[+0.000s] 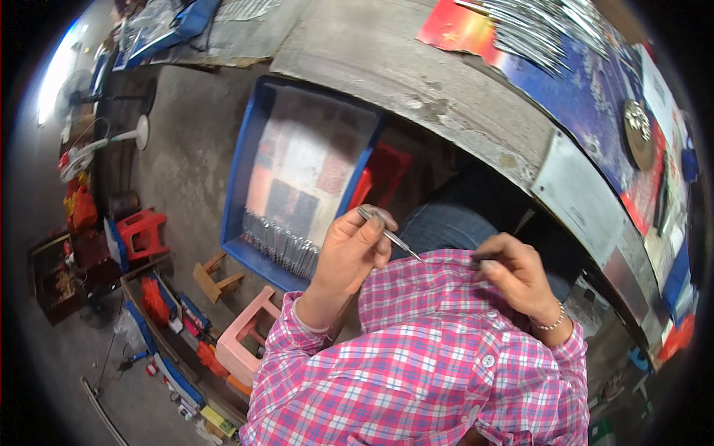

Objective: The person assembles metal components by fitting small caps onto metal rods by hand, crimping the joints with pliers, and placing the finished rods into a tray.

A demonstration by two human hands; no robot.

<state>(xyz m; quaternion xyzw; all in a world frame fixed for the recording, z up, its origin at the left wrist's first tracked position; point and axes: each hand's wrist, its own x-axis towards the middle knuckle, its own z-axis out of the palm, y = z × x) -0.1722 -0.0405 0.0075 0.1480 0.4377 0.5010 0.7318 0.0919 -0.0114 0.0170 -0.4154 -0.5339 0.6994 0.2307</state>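
My left hand (355, 249) pinches a slim silver pen-shaped metal rod (393, 239) between thumb and fingers. Its thin pointed tip slants down to the right, over my lap. A short way to the right is my right hand (515, 273), with thumb and fingers curled together in a pinch. Whatever it holds, if anything, is too small to make out; the fingertips look dark. Left of my left hand, a blue tray (232, 189) has a packed row of slim metal pieces (279, 241) along its near end.
A worn grey workbench (387, 56) crosses the far side, with a heap of silver rods (532, 33) on it. At its right lies a round brown disc (639, 145) with small metal parts. A pink stool (242, 334), a red stool (141, 234) and a fan (111, 137) stand leftward.
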